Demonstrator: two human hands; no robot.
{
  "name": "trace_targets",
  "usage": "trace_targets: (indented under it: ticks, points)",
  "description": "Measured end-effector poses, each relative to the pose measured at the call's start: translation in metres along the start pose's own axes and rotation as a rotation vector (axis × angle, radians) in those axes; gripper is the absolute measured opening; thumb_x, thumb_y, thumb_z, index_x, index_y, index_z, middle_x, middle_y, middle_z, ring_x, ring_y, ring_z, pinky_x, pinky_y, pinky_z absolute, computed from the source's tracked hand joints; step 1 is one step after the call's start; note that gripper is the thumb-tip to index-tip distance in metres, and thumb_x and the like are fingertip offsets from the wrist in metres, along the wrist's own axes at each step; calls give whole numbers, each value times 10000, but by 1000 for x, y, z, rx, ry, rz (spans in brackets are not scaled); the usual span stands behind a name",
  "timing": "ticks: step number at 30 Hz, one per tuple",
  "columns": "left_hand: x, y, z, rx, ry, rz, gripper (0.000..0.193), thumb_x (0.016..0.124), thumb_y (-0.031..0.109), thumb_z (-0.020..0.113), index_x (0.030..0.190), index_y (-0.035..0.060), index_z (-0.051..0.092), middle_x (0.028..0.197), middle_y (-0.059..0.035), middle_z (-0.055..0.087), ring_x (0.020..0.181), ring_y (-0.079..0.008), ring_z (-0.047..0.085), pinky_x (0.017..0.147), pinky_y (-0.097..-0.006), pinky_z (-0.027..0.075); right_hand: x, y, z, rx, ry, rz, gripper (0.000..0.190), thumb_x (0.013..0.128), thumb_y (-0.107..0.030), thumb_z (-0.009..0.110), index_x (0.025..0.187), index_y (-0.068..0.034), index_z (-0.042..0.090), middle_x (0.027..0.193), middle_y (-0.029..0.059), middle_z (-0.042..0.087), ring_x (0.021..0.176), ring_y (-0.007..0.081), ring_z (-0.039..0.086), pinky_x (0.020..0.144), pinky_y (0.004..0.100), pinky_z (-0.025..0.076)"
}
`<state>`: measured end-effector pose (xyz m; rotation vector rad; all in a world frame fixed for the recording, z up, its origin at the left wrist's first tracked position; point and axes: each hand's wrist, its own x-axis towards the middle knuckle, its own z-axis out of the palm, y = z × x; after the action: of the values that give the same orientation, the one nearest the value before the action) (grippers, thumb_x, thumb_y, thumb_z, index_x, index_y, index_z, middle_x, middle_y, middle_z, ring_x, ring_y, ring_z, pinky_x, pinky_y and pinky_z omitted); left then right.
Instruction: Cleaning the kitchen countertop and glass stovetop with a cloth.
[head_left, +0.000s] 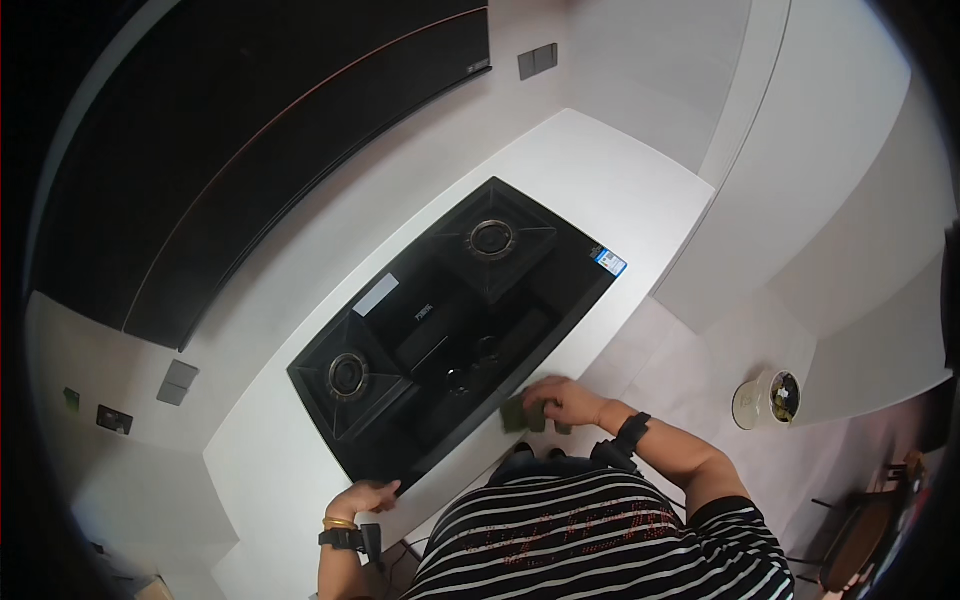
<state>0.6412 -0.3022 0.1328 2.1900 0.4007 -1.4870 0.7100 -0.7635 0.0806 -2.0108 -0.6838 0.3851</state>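
My right hand (570, 401) is at the counter's front edge, fingers curled over a dark green cloth (515, 415). Part of this cloth hangs below the fingers, and its far end lies by the edge of a black glass gas hob (450, 420). My left hand (366, 497) rests beside the hob's front left corner, with its thumb and fingers apart and nothing seen in it. Two round burners, the left burner (348, 376) and the right burner (491, 238), sit in the hob. Between them and the front edge are two control knobs (457, 381).
The hob is set in a white countertop (630, 180). A dark range hood (300, 142) overhangs the back. Wall sockets (538, 61) are behind. On the floor to the right stands a waste bin (746, 405) with contents, and farther off a brown-seated chair (855, 544).
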Motion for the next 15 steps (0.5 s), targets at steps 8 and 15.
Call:
trace_targets:
  ticks: [8,15]
  points:
    - [-2,97,17,-78,72,658,353,942,353,552,1074,39,645,941,-90,697,838,-193,656,791,-301,486,49,-44,-52,-620,395,-128,384,778,-89,632,1158,-148,613,1301,80,536,1335,301,369,1053,663,201]
    - [45,224,41,137,524,1109,543,902,318,601,1346,47,447,1411,-222,401,1292,-366,403,1050,-402,363,-8,34,-80,-399,401,124,312,825,-60,591,1128,-126,629,1212,93,591,1266,298,452,1082,612,224]
